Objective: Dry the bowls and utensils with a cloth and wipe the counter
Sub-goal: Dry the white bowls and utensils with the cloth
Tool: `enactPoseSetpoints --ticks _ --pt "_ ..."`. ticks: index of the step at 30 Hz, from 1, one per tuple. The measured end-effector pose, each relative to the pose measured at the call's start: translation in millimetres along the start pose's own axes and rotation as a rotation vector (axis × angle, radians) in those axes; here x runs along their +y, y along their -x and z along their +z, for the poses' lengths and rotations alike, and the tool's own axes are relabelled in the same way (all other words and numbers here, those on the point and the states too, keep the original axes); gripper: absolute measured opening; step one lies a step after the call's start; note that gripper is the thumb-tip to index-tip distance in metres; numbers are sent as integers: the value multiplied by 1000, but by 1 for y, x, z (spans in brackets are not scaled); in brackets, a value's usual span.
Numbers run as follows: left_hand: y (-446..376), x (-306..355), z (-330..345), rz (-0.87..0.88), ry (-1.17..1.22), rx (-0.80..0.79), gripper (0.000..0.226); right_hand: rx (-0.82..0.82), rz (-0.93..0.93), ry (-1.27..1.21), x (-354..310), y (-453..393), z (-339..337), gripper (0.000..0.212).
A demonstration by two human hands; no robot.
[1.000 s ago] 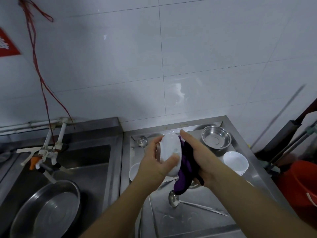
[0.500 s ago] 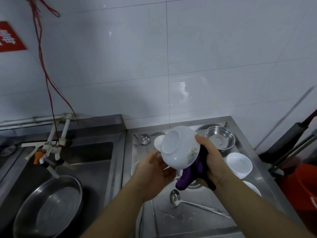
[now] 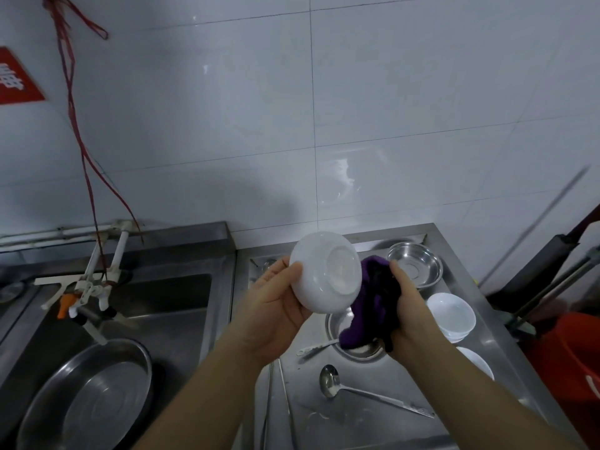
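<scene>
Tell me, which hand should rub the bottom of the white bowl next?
Probably the right hand: it grips the purple cloth right beside the white bowl. The left hand is busy holding the bowl up.

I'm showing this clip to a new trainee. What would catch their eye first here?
First the white bowl, held up mid-frame with its underside toward the camera, gripped at its edge by the left hand. Right beside it, the right hand clutches a bunched purple cloth against the bowl. Below lie a ladle on the steel counter and white bowls at the right.
</scene>
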State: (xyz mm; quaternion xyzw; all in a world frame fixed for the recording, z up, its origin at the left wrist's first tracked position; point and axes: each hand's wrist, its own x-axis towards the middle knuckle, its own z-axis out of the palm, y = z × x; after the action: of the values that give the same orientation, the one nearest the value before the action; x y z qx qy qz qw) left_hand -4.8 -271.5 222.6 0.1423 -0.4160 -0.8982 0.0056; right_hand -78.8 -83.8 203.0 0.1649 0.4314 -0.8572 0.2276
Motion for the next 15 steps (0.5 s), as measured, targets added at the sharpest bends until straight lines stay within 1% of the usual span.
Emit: enactPoseSetpoints --ticks 2,3,5,7,11,12,13,15 --pt "2 1 0 27 -133 66 32 17 -56 -12 -8 -3 2 40" --pt "3 0 -1 32 -204 91 28 -1 -121 20 -12 -3 4 43" --pt "6 -5 -1 33 -325 100 20 -71 -333 142 -19 -1 12 37" --pt "8 -8 3 43 -419 55 15 -153 -609 390 -23 10 21 28" --pt "14 -7 10 70 -448 -132 26 -492 -1218 1135 -19 19 20 38" --pt "17 -6 10 73 -456 -173 29 -574 -1328 1230 -17 18 18 39" --pt "20 -4 9 70 -465 -202 31 -621 -1357 1254 -17 17 17 40" --pt "26 -2 7 58 -478 -243 33 -598 -1273 1184 -16 16 18 43"
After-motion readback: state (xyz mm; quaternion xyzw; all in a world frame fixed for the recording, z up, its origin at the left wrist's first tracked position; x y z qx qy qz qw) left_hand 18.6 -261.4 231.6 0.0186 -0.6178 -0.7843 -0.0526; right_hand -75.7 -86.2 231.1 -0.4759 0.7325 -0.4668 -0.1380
